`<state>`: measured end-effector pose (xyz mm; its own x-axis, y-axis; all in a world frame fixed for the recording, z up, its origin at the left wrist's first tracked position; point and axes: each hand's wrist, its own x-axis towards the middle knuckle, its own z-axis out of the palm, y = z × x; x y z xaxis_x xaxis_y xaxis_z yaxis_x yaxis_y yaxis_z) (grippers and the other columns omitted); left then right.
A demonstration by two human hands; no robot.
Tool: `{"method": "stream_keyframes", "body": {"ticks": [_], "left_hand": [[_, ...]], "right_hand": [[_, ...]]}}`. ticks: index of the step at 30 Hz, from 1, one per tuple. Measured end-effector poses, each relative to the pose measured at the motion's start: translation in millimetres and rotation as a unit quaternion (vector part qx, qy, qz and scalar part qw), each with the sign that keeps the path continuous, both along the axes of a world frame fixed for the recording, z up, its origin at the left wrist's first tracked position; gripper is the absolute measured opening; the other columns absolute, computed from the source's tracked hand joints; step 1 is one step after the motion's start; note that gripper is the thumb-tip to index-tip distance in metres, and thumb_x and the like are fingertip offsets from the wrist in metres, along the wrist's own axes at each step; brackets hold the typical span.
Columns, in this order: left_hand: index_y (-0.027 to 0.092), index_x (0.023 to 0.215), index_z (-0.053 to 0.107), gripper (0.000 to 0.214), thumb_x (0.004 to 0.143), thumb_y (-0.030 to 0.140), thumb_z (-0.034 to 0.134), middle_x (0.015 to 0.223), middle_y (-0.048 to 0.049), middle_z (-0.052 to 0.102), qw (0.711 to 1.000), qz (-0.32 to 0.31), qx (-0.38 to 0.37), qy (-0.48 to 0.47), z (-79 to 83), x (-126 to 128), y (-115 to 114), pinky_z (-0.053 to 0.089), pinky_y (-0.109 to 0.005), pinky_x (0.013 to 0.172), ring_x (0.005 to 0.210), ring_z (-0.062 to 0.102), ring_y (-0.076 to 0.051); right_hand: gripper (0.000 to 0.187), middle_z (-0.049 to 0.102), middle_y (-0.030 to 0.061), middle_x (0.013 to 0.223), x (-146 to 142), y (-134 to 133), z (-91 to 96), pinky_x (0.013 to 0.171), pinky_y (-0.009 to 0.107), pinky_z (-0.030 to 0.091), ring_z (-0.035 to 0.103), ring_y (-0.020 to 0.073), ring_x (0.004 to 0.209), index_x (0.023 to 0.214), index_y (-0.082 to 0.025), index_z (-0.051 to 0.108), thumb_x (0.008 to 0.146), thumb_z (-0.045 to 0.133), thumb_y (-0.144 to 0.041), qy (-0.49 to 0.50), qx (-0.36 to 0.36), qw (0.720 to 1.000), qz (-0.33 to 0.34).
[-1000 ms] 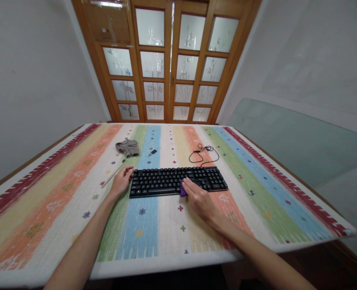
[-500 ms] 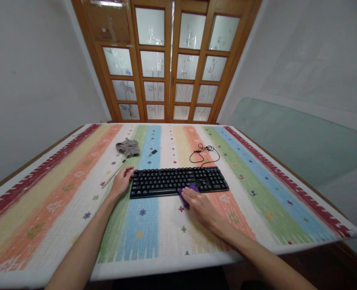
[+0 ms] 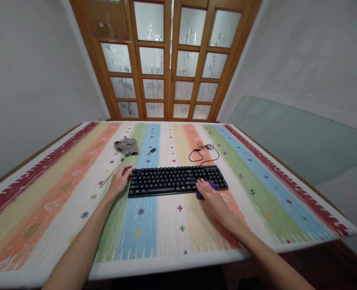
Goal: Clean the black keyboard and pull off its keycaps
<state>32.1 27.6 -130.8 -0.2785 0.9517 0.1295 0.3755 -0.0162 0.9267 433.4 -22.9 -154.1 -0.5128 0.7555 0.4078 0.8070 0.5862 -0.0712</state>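
A black keyboard [image 3: 163, 180] lies flat on the patterned tablecloth in front of me. At its left end, my left hand [image 3: 121, 180] grips the edge with curled fingers. My right hand [image 3: 209, 196] is closed on a purple cloth [image 3: 200, 194], pressing it against the keyboard's front edge, left of the number pad. Part of the cloth is hidden under my fingers. The keyboard's black cable [image 3: 193, 160] lies loosely coiled behind its right half.
Behind my left hand are a crumpled grey cloth [image 3: 126, 146] and a thin pale stick with a dark tip [image 3: 112, 173]. A small dark object, perhaps a key [image 3: 152, 150], lies behind the keyboard. Wooden glass-paned doors [image 3: 170, 80] stand past the table's far edge.
My right hand has slid the purple cloth to the right along the keyboard's front edge. My left hand stays at the left end. The view has shifted slightly.
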Motion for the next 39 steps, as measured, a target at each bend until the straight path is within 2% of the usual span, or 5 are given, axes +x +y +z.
{"method": "stream_keyframes", "body": {"ticks": [10, 14, 23, 30, 39], "left_hand": [[0.015, 0.102, 0.062, 0.052, 0.073, 0.058, 0.054, 0.092, -0.0082, 0.071, 1.000, -0.003, 0.001, -0.005, -0.2, 0.1, 0.4, 0.050, -0.034, 0.068, 0.075, 0.063, -0.021], [0.015, 0.102, 0.061, 0.055, 0.072, 0.061, 0.054, 0.090, -0.0080, 0.071, 1.000, -0.002, 0.002, -0.004, 0.0, 0.1, 0.4, 0.049, -0.034, 0.068, 0.074, 0.062, -0.021], [0.016, 0.102, 0.063, 0.054, 0.073, 0.061, 0.053, 0.089, -0.0077, 0.071, 1.000, 0.000, 0.008, 0.001, -0.3, 0.4, -0.2, 0.050, -0.034, 0.069, 0.076, 0.064, -0.022], [0.016, 0.100, 0.063, 0.052, 0.073, 0.059, 0.055, 0.088, -0.0070, 0.071, 1.000, 0.004, 0.004, 0.003, 2.2, 1.2, -1.2, 0.050, -0.034, 0.069, 0.075, 0.063, -0.022], [0.016, 0.099, 0.064, 0.052, 0.073, 0.060, 0.055, 0.084, -0.0059, 0.070, 1.000, 0.006, 0.004, 0.012, 4.9, 2.4, -2.1, 0.051, -0.034, 0.069, 0.075, 0.063, -0.022]], "right_hand": [[0.055, 0.066, 0.0121, 0.123, 6.8, -9.3, 28.9, 0.099, 0.037, 0.052, 0.064, 0.0226, 0.114, 0.116, -0.012, 0.067, 0.070, 0.042, 0.004, -0.001, -0.026, 0.999, -0.023], [0.052, 0.066, 0.0107, 0.125, 9.1, 4.7, 42.5, 0.102, 0.039, 0.051, 0.062, 0.0230, 0.116, 0.120, -0.013, 0.066, 0.076, 0.042, 0.000, 0.046, 0.048, 0.996, -0.060], [0.059, 0.061, 0.0181, 0.130, -3.1, 6.4, 6.4, 0.106, 0.043, 0.048, 0.056, 0.0248, 0.124, 0.122, -0.005, 0.063, 0.069, 0.040, 0.005, 0.007, 0.001, 0.999, -0.037], [0.056, 0.061, 0.0188, 0.129, -3.0, -13.1, 2.0, 0.103, 0.042, 0.049, 0.057, 0.0268, 0.123, 0.121, -0.003, 0.063, 0.070, 0.041, 0.006, -0.059, 0.037, 0.996, -0.050], [0.040, 0.071, 0.0127, 0.113, 2.1, -18.4, 46.9, 0.094, 0.034, 0.055, 0.067, 0.0219, 0.107, 0.105, -0.012, 0.070, 0.079, 0.041, 0.001, 0.016, 0.048, 0.997, -0.050]]}}
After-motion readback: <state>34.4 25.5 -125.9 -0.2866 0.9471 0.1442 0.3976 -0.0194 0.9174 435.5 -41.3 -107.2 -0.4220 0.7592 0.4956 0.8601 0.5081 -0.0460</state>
